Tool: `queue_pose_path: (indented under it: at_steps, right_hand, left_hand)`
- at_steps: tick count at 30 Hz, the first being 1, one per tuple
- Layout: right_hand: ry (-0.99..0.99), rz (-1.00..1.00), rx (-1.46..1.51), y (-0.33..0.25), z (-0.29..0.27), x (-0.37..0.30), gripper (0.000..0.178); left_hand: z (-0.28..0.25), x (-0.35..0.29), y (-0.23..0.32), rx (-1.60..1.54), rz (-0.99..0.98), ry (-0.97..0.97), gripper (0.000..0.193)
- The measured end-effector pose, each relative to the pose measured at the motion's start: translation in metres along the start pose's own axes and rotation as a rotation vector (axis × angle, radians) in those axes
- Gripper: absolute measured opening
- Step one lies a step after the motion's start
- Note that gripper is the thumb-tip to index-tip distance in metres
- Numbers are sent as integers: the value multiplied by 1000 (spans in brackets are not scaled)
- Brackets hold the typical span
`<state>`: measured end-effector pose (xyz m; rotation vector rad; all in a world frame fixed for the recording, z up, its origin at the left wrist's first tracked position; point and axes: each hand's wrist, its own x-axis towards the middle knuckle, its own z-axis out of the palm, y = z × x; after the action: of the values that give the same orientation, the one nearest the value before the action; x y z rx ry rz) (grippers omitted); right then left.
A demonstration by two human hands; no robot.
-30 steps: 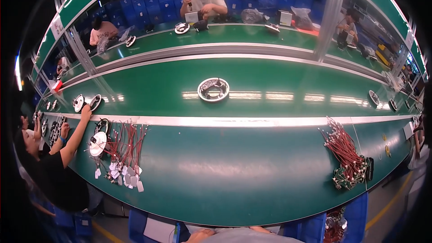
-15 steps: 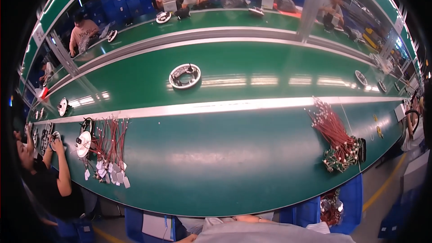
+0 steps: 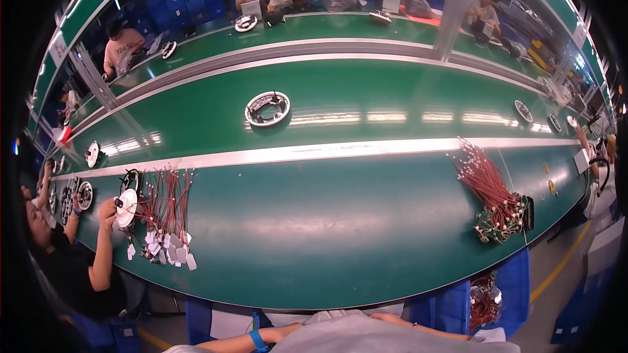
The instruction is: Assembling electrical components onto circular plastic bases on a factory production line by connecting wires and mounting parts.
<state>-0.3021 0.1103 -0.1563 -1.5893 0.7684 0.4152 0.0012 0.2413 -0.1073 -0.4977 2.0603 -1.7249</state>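
Note:
My left hand (image 3: 286, 333) is low at the table's near edge, with a blue band on its wrist; its fingers are hidden against grey cloth. My right hand (image 3: 386, 317) lies at the same edge, farther right, and its fingers are out of sight too. Neither hand touches anything on the green tabletop (image 3: 314, 235). To the right on it lies a bundle of red wires with small green boards (image 3: 487, 189). On the left lies another spread of red wires (image 3: 171, 199) with pale rectangular tags at their near ends.
A co-worker's hand (image 3: 108, 211) touches a white disc (image 3: 127, 208) at the left. Beyond a pale rail (image 3: 314, 154), a white ring-shaped part (image 3: 267, 109) rests on the green belt. A blue bin (image 3: 512, 294) holding red wires stands below the table at right.
My left forearm with its blue band has come into view, and my right forearm shows more. The co-worker at left has reached to the white disc. Across the belt, a person's hands have risen.

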Motion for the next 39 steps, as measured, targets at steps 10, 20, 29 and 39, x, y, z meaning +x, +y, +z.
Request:
queue_pose_path:
  at_steps: [10,20,29,39]
  right_hand:
    - [-432,-72,746,-75,-22,-60,23]
    - [-572,-190,829,-86,-42,-18,34]
    - [-307,49,964,-22,-37,53,11]
    - [-187,-39,831,-13,-40,59,9]
  left_hand:
    - [23,-2,-12,640,153,106,48]
    - [1,-35,41,1289,217,248,38]
    - [39,9,31,1900,363,409,29]
    - [53,21,58,2721,507,356,29]
